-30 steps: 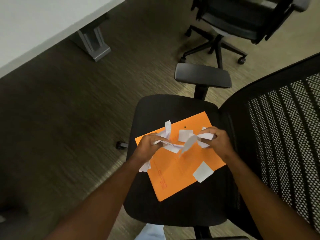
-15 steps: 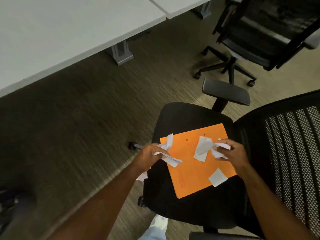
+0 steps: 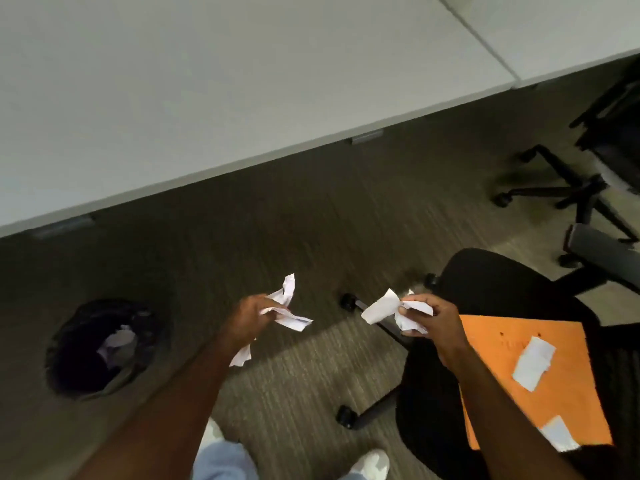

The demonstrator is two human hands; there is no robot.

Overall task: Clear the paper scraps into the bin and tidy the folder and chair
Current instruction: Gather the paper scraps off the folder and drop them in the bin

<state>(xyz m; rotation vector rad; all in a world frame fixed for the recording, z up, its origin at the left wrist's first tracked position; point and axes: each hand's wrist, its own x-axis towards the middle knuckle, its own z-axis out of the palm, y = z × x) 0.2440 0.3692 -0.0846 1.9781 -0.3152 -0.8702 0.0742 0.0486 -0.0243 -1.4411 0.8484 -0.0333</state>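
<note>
A head-worn camera looks down at two bare forearms reaching over a dark striped carpet. The left hand has its fingers clamped on a crumpled bunch of white paper scraps, with one strip hanging below the fist. The right hand is likewise closed on a second wad of scraps, held just off the front-left edge of the black chair seat.

An orange folder lies flat on that seat, partly covered by the right forearm. Two loose white scraps rest on it — one near its middle, another at its near corner.

Well to the left of the chair, on the floor, stands a round bin with a black liner; pale crumpled paper shows inside, though the interior is too dark to make out more. Neither hand is over it.

Beyond the chair, a pale surface fills the top of the view. A second chair is cut off at the right edge — only its wheeled base shows clearly. Blue trouser legs and white shoes are cut off by the bottom edge.
</note>
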